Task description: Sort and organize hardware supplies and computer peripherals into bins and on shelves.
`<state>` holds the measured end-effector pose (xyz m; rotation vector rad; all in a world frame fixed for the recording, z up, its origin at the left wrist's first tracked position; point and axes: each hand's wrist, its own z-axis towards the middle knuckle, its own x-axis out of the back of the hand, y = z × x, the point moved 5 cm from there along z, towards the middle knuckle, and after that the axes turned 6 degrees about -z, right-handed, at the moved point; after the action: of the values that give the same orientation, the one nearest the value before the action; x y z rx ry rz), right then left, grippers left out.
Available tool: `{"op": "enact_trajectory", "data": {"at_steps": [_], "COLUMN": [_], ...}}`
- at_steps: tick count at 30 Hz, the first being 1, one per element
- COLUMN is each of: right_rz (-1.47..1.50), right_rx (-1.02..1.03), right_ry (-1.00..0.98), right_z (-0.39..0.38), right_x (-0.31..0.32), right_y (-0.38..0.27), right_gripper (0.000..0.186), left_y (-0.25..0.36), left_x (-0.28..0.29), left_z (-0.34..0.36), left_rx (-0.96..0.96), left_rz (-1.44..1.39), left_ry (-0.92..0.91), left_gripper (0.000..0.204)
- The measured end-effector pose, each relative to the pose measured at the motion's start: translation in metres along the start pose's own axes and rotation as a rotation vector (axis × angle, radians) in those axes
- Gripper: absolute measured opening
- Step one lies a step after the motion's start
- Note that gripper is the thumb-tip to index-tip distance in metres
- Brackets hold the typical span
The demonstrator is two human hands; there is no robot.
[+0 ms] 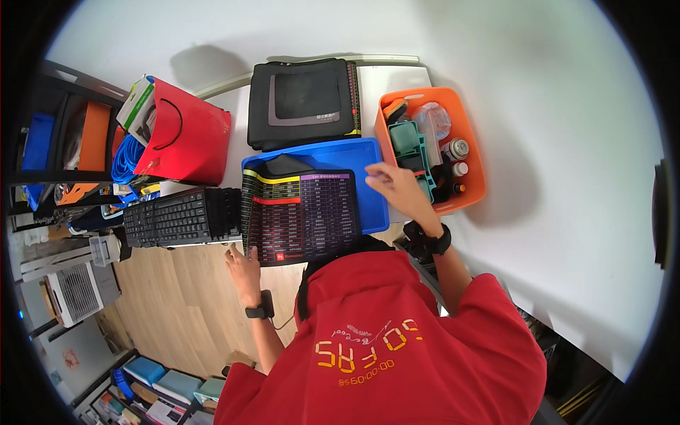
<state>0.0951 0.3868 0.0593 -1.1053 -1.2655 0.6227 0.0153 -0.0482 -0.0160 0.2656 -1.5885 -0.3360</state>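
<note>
1. In the head view, the dark printed mat [304, 219] lay over the left part of the blue tray [373, 212] on the white tabletop [393, 76], its near edge reaching toward the person's red shirt [368, 304].

2. The left hand [244, 275] had its fingers spread, the thumb at the mat's near left corner. The right hand [402, 188] was over the tray's right side, fingers loosely bent and apart, with nothing visible between them.

3. The mat looked limp and wavy along its far left part — a pull from one corner alone might have swung it askew or let it slide off the near side.

4. The keyboard [170, 216] lay just left of the mat, so a sideways drag could have snagged on it or pushed it along.

5. The right forearm passed close to the orange bin [464, 117]; a careless sweep might have jolted the bin and tipped the white-capped bottle [459, 169] inside.

6. Whether the left thumb pressed on the mat could not be told, nor whether any fingertip reached beneath it.

7. The mat hid much of the tray's floor. A dark grey flap [282, 166] at its far side was hard to make out — perhaps a turned corner, perhaps another sheet. The red bag [191, 138] concealed most of its contents.
</note>
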Motion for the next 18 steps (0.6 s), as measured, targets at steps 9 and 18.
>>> {"op": "enact_trajectory", "data": {"at_steps": [9, 18], "right_rz": [-0.142, -0.247], "right_rx": [-0.609, -0.749], "right_ry": [-0.318, -0.163], "right_z": [-0.055, -0.052], "right_x": [-0.110, -0.167], "right_y": [0.149, 0.179], "right_gripper": [0.054, 0.081], "left_y": [-0.019, -0.031], "left_x": [-0.032, -0.056], "left_z": [0.017, 0.026], "left_rx": [-0.024, -0.008], "left_rz": [-0.057, 0.128], "left_ry": [-0.101, -0.040], "left_gripper": [0.062, 0.062]}}
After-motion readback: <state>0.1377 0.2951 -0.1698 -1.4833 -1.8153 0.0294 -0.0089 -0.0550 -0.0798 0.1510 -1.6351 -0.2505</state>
